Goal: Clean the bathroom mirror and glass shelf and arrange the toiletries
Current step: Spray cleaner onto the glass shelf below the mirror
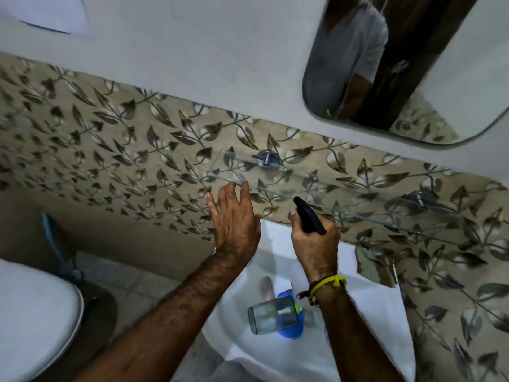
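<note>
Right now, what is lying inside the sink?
In the white sink a clear tumbler lies on its side over something blue. The right forearm hides part of the basin.

Showing a home bathroom: white washbasin (366,307) sitting under a wall-mounted glass shelf (344,201) and mirror (429,78), toilet (30,321) standing at left, leaf-patterned tiles (110,150) covering the wall.

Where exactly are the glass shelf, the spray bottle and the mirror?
glass shelf (344,208): head view, its front edge.
spray bottle (309,216): head view, black trigger head above the right hand (315,249).
mirror (413,67): head view, middle of the glass.
</note>
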A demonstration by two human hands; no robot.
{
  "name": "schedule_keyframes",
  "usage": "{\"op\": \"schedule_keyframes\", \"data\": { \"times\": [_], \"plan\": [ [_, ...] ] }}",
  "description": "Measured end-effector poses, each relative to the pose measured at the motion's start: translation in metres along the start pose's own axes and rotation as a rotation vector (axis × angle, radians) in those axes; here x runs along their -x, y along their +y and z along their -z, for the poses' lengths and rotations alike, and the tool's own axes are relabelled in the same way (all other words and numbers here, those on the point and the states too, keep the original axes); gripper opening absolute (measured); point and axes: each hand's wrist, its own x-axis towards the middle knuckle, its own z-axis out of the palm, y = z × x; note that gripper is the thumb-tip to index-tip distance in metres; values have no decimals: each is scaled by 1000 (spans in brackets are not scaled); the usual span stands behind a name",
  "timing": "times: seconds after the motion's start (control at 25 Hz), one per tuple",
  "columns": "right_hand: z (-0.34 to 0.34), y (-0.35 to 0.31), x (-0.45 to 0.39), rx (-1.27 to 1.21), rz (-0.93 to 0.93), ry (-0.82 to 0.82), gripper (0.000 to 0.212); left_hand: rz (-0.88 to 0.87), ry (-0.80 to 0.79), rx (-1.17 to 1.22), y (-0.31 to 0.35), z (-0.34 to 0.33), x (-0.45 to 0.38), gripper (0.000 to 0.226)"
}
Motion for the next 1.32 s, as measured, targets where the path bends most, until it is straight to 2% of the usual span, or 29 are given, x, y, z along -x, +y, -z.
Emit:
{"op": "schedule_keyframes", "data": {
  "times": [0.16, 0.24, 0.4, 0.56, 0.72, 0.88, 1.08, 1.16, 1.32],
  "plan": [
    [-22, -13, 2, -12, -54, -63, 39, 52, -26, -37, -9, 1, -4, 79],
    [-32, -27, 6, -20, -5, -68, 41, 28, -29, -56, -15, 2, -5, 80],
    [-51, -54, 6, -19, 56, -159, 38, 0, -126, -47, -28, 7, -5, 78],
    [-63, -71, 6, 37, 119, -179, 39, -17, -162, -34, -37, 8, -5, 75],
    [-70, -77, 12, 93, 122, -187, 42, -43, -149, -29, -42, 3, -5, 76],
    [-73, -75, 15, 124, 126, -246, 37, -51, -220, -30, -44, 3, -5, 73],
    [-62, -65, 10, 98, 90, -116, 36, -21, -214, -20, -40, 5, -3, 79],
    [-56, -61, 7, 87, 93, -104, 29, -22, -218, -28, -36, 6, -3, 84],
    [-47, -54, 7, 53, 39, -81, 32, -11, -223, -32, -29, 4, -1, 89]
  ]
}}
